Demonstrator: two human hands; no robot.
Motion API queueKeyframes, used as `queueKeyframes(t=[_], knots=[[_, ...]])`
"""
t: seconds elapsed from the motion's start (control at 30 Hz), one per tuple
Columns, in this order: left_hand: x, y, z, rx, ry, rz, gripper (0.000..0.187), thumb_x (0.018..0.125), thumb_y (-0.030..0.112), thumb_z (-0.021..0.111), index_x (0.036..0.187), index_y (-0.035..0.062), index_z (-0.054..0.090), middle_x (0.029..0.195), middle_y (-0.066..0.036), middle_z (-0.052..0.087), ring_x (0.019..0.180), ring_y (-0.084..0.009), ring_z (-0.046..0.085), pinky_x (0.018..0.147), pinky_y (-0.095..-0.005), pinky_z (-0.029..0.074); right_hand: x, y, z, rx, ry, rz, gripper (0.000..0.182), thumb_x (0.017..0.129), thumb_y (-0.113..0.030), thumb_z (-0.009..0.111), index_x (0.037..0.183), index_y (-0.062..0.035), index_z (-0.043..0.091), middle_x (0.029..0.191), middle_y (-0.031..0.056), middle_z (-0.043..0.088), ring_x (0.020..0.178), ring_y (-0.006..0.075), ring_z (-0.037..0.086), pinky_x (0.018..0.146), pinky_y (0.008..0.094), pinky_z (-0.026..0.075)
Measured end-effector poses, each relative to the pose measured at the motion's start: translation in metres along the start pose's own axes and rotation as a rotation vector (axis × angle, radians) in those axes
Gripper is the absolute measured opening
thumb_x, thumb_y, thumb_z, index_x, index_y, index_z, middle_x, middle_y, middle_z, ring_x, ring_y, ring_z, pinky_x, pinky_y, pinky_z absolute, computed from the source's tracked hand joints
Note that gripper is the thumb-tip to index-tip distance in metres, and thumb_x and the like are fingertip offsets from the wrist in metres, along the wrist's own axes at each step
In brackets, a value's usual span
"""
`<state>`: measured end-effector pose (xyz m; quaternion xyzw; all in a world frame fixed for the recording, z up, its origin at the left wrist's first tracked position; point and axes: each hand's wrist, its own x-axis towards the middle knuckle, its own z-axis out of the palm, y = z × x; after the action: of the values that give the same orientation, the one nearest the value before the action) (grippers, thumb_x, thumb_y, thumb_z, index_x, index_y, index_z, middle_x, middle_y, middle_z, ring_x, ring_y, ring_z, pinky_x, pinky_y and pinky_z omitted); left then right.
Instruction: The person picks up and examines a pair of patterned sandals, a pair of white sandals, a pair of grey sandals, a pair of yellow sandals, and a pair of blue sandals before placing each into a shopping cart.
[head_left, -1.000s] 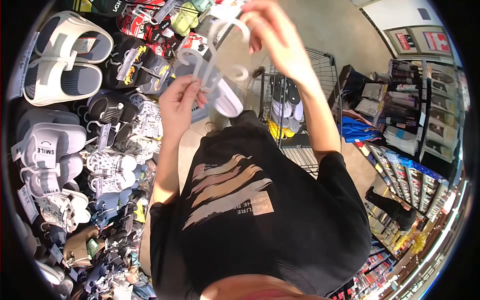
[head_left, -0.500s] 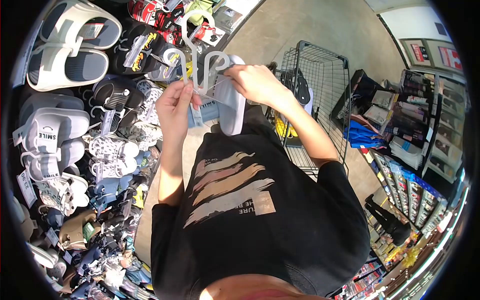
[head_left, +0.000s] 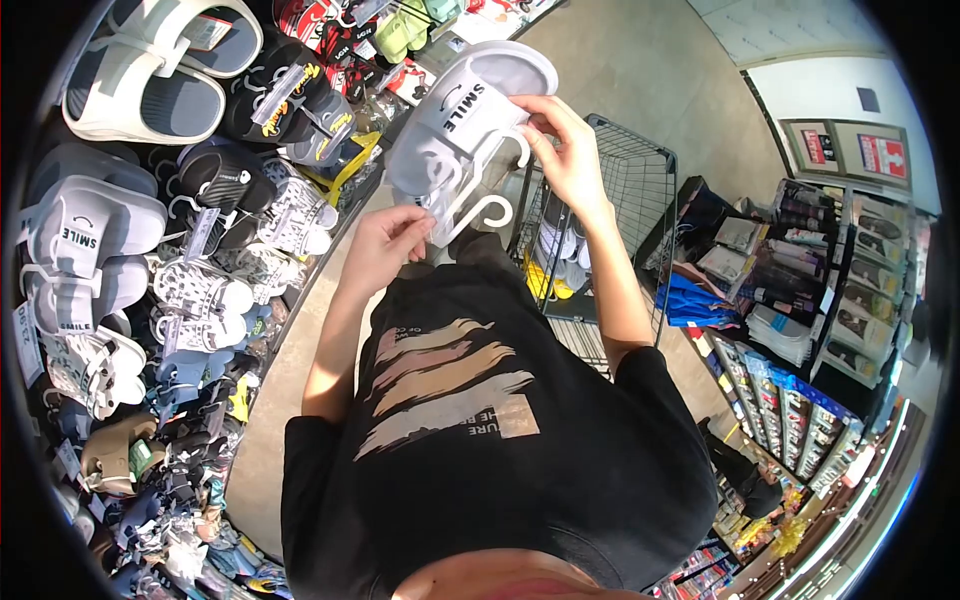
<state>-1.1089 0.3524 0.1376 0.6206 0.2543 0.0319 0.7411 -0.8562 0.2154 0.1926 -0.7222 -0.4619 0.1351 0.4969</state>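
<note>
A pair of grey slide sandals [head_left: 460,115] with "SMILE" printed on the strap is held up in front of me, tilted. A white plastic hanger [head_left: 490,207] with curled hooks is attached to it, its hooks pointing right. My right hand [head_left: 570,150] grips the slides by the strap's right edge, thumb beside the hanger. Below the slides, my left hand [head_left: 385,245] is closed in a pinch on a pale, translucent tag [head_left: 443,222] near the hanger's lower end.
Racks of slides and clogs [head_left: 200,285] crowd the left side, some with "SMILE" straps. A black wire shopping cart [head_left: 630,230] stands ahead to the right with shoes inside. Shelves of packaged goods [head_left: 790,260] line the right. A person in dark clothes [head_left: 740,470] is at lower right.
The slides have been raised and turned so the printed strap faces me. The hanger has swung from upright to pointing right. My right hand has moved right, my left slightly down and right.
</note>
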Motion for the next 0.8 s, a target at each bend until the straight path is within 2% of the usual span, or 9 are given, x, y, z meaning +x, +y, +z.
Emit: queueKeyframes(t=[0.17, 0.3, 0.37, 0.47, 0.53, 0.6, 0.73, 0.77, 0.8], knots=[[-0.002, 0.004, -0.002, 0.017, -0.042, 0.022, 0.014, 0.097, 0.011, 0.066, 0.101, -0.002, 0.072, 0.073, 0.001, 0.064, 0.061, -0.0043, 0.053, 0.056, -0.0207, 0.043, -0.001, -0.002, -0.002, 0.135, 0.035, 0.002, 0.033, 0.09, 0.001, 0.068, 0.123, 0.0018, 0.066, 0.113, 0.0063, 0.065, 0.094, 0.0109, 0.062, 0.087, 0.0259, 0.052], [-0.002, 0.007, -0.006, -0.008, -0.039, 0.054, 0.014, 0.096, 0.006, 0.067, 0.105, -0.0015, 0.073, 0.077, 0.0, 0.066, 0.064, -0.0038, 0.054, 0.057, -0.0201, 0.043, 0.001, -0.001, -0.007, 0.211, 0.02, -0.026, 0.03, 0.087, -0.002, 0.071, 0.116, -0.0024, 0.071, 0.106, 0.0082, 0.07, 0.089, 0.014, 0.065, 0.084, 0.0284, 0.055], [-0.001, 0.008, -0.006, -0.022, -0.048, 0.064, 0.015, 0.095, 0.004, 0.067, 0.107, -0.0015, 0.073, 0.079, 0.0, 0.067, 0.065, -0.0038, 0.055, 0.058, -0.0201, 0.044, 0.003, -0.003, -0.01, 0.193, -0.136, -0.123, 0.031, 0.086, -0.003, 0.072, 0.117, -0.0032, 0.072, 0.104, 0.0082, 0.072, 0.09, 0.0131, 0.066, 0.082, 0.0277, 0.055], [-0.002, 0.012, -0.004, -0.068, 0.012, 0.132, 0.018, 0.093, -0.001, 0.067, 0.111, -0.0026, 0.071, 0.083, -0.002, 0.07, 0.067, -0.0048, 0.058, 0.061, -0.0205, 0.047, 0.005, -0.009, -0.006, 0.245, -0.182, -0.099, 0.031, 0.086, -0.005, 0.073, 0.118, -0.0043, 0.073, 0.101, 0.008, 0.073, 0.088, 0.0124, 0.067, 0.08, 0.0267, 0.055], [-0.005, 0.023, 0.005, -0.208, 0.175, 0.201, 0.023, 0.091, -0.005, 0.068, 0.114, -0.0042, 0.069, 0.087, -0.005, 0.072, 0.068, -0.0072, 0.062, 0.063, -0.0217, 0.05, 0.006, -0.006, -0.003, 0.283, -0.136, -0.047, 0.031, 0.086, -0.008, 0.074, 0.117, -0.0049, 0.074, 0.1, 0.0076, 0.074, 0.086, 0.0121, 0.068, 0.078, 0.0263, 0.056], [-0.003, 0.015, 0.008, -0.226, 0.172, 0.227, 0.023, 0.091, -0.005, 0.068, 0.114, -0.0047, 0.068, 0.088, -0.007, 0.072, 0.068, -0.0085, 0.063, 0.063, -0.0222, 0.05, 0.008, -0.006, -0.002, 0.338, -0.166, -0.039, 0.032, 0.086, -0.008, 0.075, 0.117, -0.0053, 0.074, 0.099, 0.0074, 0.075, 0.085, 0.0113, 0.069, 0.078, 0.026, 0.057], [0.001, 0.004, 0.014, -0.32, 0.235, 0.235, 0.021, 0.092, -0.005, 0.067, 0.113, -0.0058, 0.068, 0.088, -0.009, 0.071, 0.069, -0.011, 0.064, 0.062, -0.0232, 0.051, 0.01, -0.016, 0.019, 0.353, -0.035, 0.017, 0.024, 0.082, -0.002, 0.077, 0.106, -0.0011, 0.075, 0.097, 0.0062, 0.075, 0.08, 0.0105, 0.069, 0.075, 0.0254, 0.057], [0.001, 0.003, 0.011, -0.312, 0.231, 0.233, 0.021, 0.092, -0.005, 0.067, 0.113, -0.0058, 0.068, 0.088, -0.009, 0.071, 0.069, -0.011, 0.064, 0.062, -0.0232, 0.051, 0.009, -0.009, 0.02, 0.274, -0.109, -0.053, 0.037, 0.087, 0.001, 0.074, 0.122, 0.0017, 0.066, 0.098, 0.009, 0.073, 0.083, 0.0106, 0.069, 0.075, 0.0242, 0.058], [0.002, 0.003, 0.007, -0.285, 0.244, 0.247, 0.021, 0.092, -0.004, 0.067, 0.113, -0.0059, 0.068, 0.089, -0.01, 0.071, 0.068, -0.0114, 0.064, 0.062, -0.0234, 0.051, 0.008, -0.012, 0.024, 0.279, -0.102, -0.052, 0.037, 0.087, 0.001, 0.074, 0.122, 0.0017, 0.066, 0.098, 0.009, 0.073, 0.083, 0.0106, 0.069, 0.075, 0.0242, 0.058]])
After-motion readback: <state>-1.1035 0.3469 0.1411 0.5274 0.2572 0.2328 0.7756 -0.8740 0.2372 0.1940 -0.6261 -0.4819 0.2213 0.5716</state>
